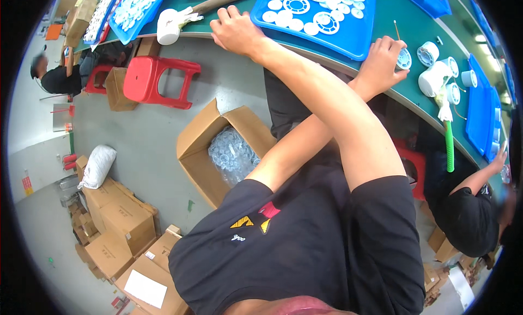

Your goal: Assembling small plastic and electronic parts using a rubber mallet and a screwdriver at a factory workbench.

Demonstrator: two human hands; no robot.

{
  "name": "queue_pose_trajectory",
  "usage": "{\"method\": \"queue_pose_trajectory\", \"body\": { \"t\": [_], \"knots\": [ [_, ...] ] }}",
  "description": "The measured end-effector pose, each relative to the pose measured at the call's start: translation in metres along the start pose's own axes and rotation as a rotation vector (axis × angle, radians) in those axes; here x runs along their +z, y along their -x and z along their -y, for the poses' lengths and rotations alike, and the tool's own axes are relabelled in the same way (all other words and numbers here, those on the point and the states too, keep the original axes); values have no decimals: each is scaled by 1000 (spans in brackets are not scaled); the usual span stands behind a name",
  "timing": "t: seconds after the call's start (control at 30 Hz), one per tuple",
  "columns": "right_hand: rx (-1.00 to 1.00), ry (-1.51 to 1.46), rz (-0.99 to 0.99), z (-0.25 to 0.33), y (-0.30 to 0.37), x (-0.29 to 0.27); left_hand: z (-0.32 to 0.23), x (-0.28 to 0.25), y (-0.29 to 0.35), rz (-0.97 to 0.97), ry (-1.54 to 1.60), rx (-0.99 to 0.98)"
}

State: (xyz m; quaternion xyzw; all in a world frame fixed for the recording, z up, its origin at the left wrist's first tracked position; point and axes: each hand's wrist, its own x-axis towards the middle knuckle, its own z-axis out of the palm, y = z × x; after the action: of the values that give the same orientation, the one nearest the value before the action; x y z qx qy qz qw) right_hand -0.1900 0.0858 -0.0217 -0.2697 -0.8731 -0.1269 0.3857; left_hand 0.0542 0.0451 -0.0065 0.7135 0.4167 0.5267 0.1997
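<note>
My forearms cross, the right one on top. My left hand (384,64) is at the right, its fingers closed round a small white cylindrical part with a blue ribbed face (403,59). A thin brown stick or wire (396,31) rises beside it. At the left, my right hand (235,33) rests on the table's front edge, fingers bent and apart, with nothing visible in it. Beyond it lies a mallet with a white head (168,27) and brown handle. Further right are similar white parts (427,53) and a white-headed mallet with a green handle (449,146).
A blue tray (348,51) of white discs and rings lies between my hands. More blue trays (479,121) stand aside. Below are an open carton (197,146) of clear plastic pieces and a red stool (143,81). People sit at far left and right.
</note>
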Motion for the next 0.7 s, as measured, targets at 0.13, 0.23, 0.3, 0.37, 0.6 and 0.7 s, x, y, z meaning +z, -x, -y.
{"method": "queue_pose_trajectory", "body": {
  "t": [0.13, 0.23, 0.3, 0.37, 0.6, 0.7],
  "knots": [
    [-14, -132, 85, 5, -4, -19, 0, 4, -1, 8, 12, 15],
    [25, -266, 27, 14, -15, -70, 4, 1, 0, 22, -28, -10],
    [109, -171, -82, -15, -19, -100, 2, 5, -2, 43, -24, -8],
    [259, -150, 7, -67, -13, -112, 8, -2, 0, 29, -48, 8],
    [382, -44, 364, -208, 58, -99, 14, 6, -2, 33, 10, 136],
    [8, 147, 360, -206, 56, -107, 18, 6, -1, 57, -1, 119]
  ]
}}
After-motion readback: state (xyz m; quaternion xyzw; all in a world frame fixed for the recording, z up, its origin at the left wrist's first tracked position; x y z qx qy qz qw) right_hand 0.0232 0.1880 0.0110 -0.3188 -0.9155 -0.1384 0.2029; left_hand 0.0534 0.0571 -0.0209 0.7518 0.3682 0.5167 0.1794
